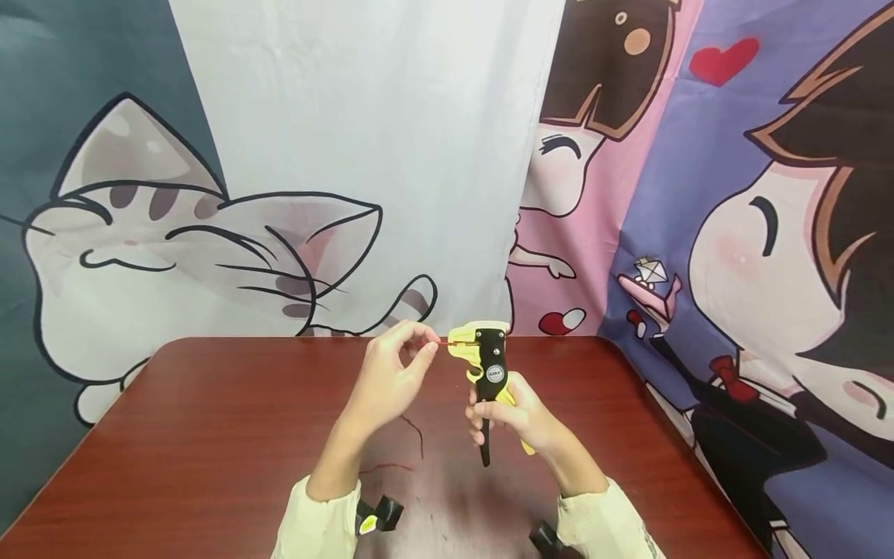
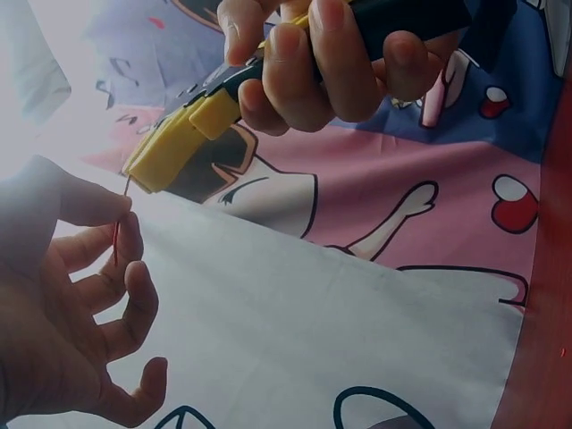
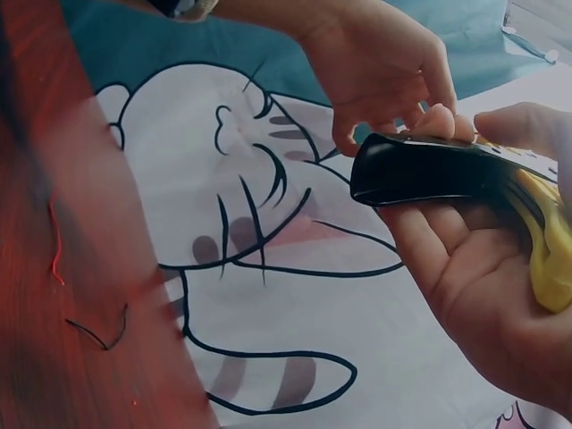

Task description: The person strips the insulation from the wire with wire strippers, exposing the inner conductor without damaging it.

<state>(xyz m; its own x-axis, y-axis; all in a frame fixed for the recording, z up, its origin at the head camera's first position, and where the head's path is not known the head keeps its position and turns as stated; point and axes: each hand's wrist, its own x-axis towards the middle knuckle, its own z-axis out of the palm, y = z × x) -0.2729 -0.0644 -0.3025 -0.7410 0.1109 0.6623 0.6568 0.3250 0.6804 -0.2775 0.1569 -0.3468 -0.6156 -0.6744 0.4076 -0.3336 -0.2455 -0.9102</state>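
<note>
Behind everything hangs the large printed cloth backdrop (image 1: 349,140) with its cartoon cat and children; below it spreads my dark red-brown, wood-look surface (image 1: 230,435). Above that I hold up the black-and-yellow pistol-shaped wire stripper (image 1: 493,365), my right hand (image 1: 520,411) curled round its grip, the yellow lever's lower end standing apart from the black handle. My left hand (image 1: 391,376) is pinched narrow, thumb and forefinger on the thin red insulated wire (image 2: 116,241), which runs from my fingertips to the tool's yellow mouth. On the surface lie a bent black wire (image 3: 105,344) and a loose red wire piece (image 3: 56,241), near each other.

I judge that I'm feeding the wire in for stripping; how deep its end sits, I can't tell. The next move seems to call for a steady pinch, the wire straight in the slot, then a firm squeeze.
</note>
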